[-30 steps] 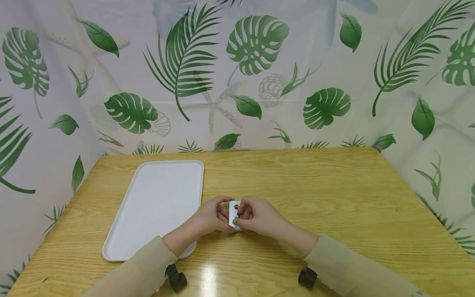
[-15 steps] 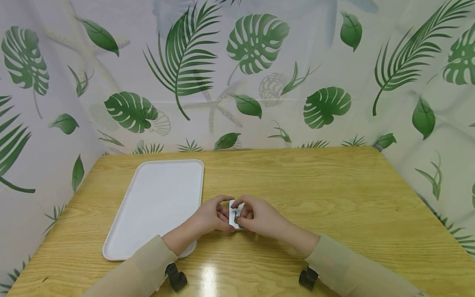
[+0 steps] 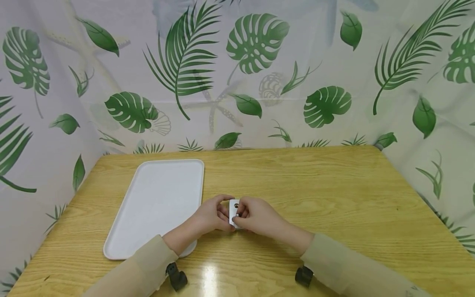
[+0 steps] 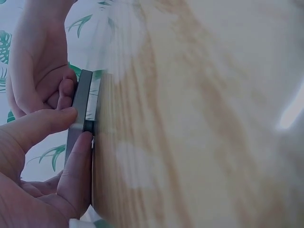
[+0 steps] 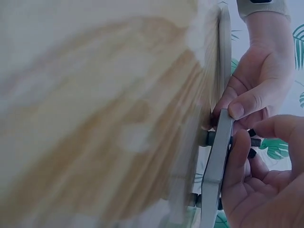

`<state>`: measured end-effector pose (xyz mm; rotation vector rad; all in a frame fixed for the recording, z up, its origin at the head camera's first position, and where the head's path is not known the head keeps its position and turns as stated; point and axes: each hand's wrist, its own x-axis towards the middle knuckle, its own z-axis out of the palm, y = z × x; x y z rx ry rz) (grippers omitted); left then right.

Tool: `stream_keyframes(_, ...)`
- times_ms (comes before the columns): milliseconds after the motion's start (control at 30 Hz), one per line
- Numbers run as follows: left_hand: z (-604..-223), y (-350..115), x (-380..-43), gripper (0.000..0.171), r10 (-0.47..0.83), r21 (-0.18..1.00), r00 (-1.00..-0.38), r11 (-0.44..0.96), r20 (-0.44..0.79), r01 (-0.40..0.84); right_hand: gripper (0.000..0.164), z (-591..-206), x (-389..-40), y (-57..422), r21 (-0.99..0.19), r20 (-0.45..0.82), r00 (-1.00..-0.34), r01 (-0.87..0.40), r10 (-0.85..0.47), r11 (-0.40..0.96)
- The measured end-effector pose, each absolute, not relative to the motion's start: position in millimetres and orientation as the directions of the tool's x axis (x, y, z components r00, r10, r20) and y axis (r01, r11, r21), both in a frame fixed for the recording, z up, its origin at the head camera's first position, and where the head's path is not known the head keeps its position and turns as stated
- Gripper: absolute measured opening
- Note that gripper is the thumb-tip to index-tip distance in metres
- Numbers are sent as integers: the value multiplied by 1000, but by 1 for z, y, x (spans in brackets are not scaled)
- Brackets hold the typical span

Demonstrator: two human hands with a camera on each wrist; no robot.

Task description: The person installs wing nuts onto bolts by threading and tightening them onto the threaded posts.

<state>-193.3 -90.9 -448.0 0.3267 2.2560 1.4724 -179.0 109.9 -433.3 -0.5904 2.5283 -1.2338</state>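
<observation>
A small, flat white plate (image 3: 232, 211) with a round hole near its far end lies between both hands at mid-table. My left hand (image 3: 210, 215) grips it by its edges, thumb on the near side and fingers on the far side. In the right wrist view the plate (image 5: 217, 164) stands off the table on dark bolt heads (image 5: 207, 138), and a threaded bolt end (image 5: 257, 142) pokes out of its upper face. My right hand (image 3: 259, 213) pinches a small black wing nut (image 5: 252, 153) at that bolt; its fingers hide most of the nut.
A white rectangular tray (image 3: 159, 194) lies on the wooden table (image 3: 315, 185) to the left, partly under the left forearm. Leaf-patterned cloth (image 3: 274, 103) stands behind and beside the table. Black cameras (image 3: 178, 280) are strapped at both wrists.
The right finger and thumb spread apart half a second ago, showing the nut, and have closed together on it again. The left hand and plate have stayed in place.
</observation>
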Motion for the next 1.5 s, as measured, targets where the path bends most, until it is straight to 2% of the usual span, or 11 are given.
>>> stream_keyframes(333, -449, -90, -192, 88, 412, 909, -880, 415, -235, -49, 21, -432, -177, 105, -699, -67, -914, -244, -401, 673)
stream_keyframes(467, -446, -90, -192, 88, 403, 900, -881, 433, -247, -54, 9, -431, -177, 109, -720, -42, -897, -278, -439, 636)
stream_keyframes(600, -443, -90, -192, 88, 399, 898, -883, 437, -248, -54, 35, -430, -178, 114, -757, -7, -857, -333, -516, 563)
stream_keyframes(667, -443, -90, -192, 88, 396, 899, -883, 433, -250, -60, 38, -430, -178, 116, -781, -11, -843, -329, -539, 531)
stream_keyframes(1000, -443, -90, -191, 87, 388, 899, -889, 435, -242, -54, 16, -435, -181, 120, -846, -39, -832, -267, -554, 461)
stream_keyframes(1267, -444, -89, -190, 87, 390, 901, -891, 431, -233, -47, 16, -437, -182, 118, -902, -134, -825, -128, -549, 412)
stream_keyframes(1400, -442, -89, -190, 87, 387, 900, -891, 433, -237, -51, 17, -435, -184, 117, -893, -147, -823, -128, -549, 431)
stream_keyframes(1500, -442, -90, -190, 87, 386, 896, -890, 440, -243, -54, 24, -433, -185, 118, -890, -153, -809, -136, -567, 435)
